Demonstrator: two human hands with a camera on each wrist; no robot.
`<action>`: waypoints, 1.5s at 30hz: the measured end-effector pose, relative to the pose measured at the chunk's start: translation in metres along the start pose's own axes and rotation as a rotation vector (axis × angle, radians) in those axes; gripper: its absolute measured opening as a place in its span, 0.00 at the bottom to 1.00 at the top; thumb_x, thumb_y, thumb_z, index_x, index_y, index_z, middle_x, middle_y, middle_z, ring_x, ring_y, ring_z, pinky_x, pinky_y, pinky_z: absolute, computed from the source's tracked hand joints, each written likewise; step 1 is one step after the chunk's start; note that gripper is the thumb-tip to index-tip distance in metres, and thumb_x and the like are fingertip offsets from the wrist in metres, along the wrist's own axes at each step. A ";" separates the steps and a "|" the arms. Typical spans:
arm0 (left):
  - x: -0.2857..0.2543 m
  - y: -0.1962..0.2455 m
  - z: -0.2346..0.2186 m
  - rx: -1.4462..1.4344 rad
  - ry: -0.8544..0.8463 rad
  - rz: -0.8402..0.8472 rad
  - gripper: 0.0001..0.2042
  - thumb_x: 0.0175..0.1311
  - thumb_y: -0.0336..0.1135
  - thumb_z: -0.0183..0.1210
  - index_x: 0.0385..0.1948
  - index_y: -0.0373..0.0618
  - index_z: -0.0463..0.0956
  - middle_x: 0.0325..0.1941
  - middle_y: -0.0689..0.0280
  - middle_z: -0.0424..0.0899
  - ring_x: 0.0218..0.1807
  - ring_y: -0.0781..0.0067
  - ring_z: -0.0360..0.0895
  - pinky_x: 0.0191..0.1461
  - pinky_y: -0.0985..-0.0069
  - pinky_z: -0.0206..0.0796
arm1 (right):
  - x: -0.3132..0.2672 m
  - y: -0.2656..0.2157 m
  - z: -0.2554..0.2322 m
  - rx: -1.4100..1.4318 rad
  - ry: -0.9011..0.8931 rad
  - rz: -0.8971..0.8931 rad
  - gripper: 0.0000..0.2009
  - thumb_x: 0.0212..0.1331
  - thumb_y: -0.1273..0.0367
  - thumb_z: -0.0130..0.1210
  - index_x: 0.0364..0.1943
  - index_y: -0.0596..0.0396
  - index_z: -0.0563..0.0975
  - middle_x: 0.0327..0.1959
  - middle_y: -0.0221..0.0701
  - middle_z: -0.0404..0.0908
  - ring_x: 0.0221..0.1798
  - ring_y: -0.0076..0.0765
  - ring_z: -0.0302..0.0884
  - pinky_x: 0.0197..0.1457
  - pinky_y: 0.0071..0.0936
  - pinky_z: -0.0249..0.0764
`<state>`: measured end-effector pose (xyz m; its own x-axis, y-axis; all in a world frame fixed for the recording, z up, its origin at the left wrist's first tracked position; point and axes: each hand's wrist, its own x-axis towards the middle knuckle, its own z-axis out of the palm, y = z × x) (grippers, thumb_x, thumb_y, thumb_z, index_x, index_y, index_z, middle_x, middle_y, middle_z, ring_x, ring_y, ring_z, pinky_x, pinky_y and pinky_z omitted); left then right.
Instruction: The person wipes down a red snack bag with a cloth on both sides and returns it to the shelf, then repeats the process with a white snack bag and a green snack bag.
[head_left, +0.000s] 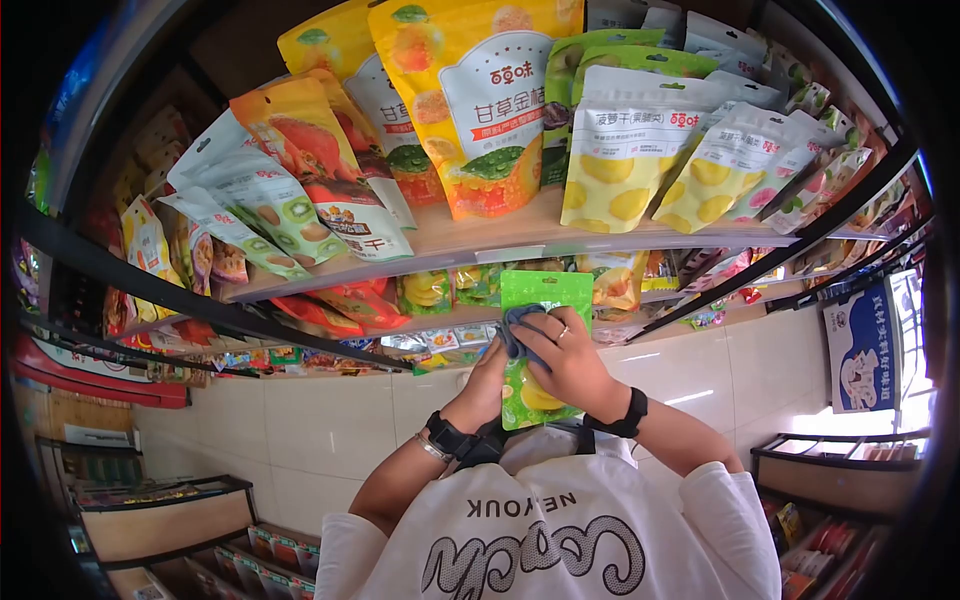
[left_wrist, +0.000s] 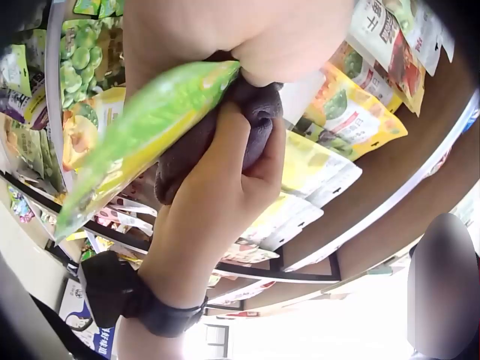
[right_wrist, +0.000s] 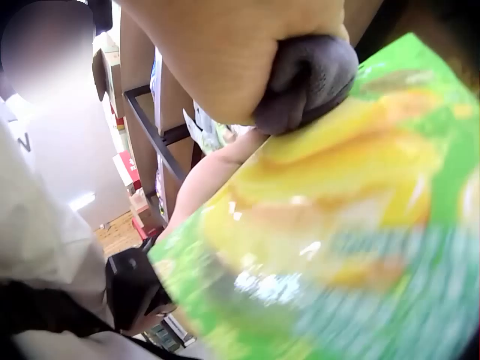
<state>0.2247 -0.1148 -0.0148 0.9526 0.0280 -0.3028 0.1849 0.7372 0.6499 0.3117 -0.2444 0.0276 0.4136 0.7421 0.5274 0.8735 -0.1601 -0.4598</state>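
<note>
A green snack bag [head_left: 542, 402] with yellow fruit printed on it is held upright in front of the chest. My left hand [head_left: 483, 388] grips it by its left edge. Bunched in my right hand [head_left: 574, 372] is a dark grey cloth [head_left: 516, 328], pressed against the upper front of the bag. From the left wrist, the bag [left_wrist: 142, 142] shows almost edge-on, with the right hand [left_wrist: 214, 184] curled round the cloth [left_wrist: 180, 161] beside it. The right wrist view has the cloth [right_wrist: 311, 82] right at the bag's printed face [right_wrist: 322, 195]. My left fingertips are mostly hidden behind the bag.
Ahead, a curved shelf [head_left: 500, 240] carries upright bags, including a yellow kumquat bag [head_left: 490, 110] and a pineapple bag [head_left: 630, 150]. More packets stand on the shelf below. Black metal rails [head_left: 690, 290] run along the sides. Low display bins [head_left: 170, 520] stand behind.
</note>
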 end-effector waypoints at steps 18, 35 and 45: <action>0.011 0.000 0.006 0.333 -0.122 0.191 0.27 0.56 0.22 0.59 0.59 0.43 0.61 0.57 0.67 0.70 0.59 0.75 0.68 0.62 0.72 0.61 | 0.008 0.013 -0.007 -0.020 0.176 0.153 0.23 0.36 0.79 0.56 0.44 0.54 0.76 0.46 0.39 0.75 0.45 0.50 0.69 0.53 0.43 0.65; 0.007 0.021 0.013 0.002 0.074 0.071 0.20 0.72 0.46 0.45 0.56 0.41 0.65 0.52 0.62 0.76 0.52 0.69 0.76 0.56 0.69 0.69 | -0.015 0.018 -0.018 -0.114 0.138 0.172 0.26 0.37 0.78 0.58 0.49 0.56 0.75 0.47 0.40 0.72 0.47 0.51 0.69 0.51 0.43 0.68; 0.006 0.013 0.011 -0.034 0.036 0.038 0.20 0.72 0.47 0.44 0.57 0.43 0.64 0.57 0.62 0.74 0.55 0.69 0.73 0.59 0.67 0.67 | -0.032 0.019 -0.020 -0.081 0.085 0.188 0.25 0.40 0.77 0.57 0.50 0.55 0.72 0.47 0.41 0.71 0.48 0.50 0.67 0.53 0.43 0.67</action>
<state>0.2358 -0.1125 -0.0003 0.9493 0.0800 -0.3040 0.1402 0.7579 0.6372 0.3198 -0.2840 0.0164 0.5884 0.6374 0.4976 0.7953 -0.3449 -0.4985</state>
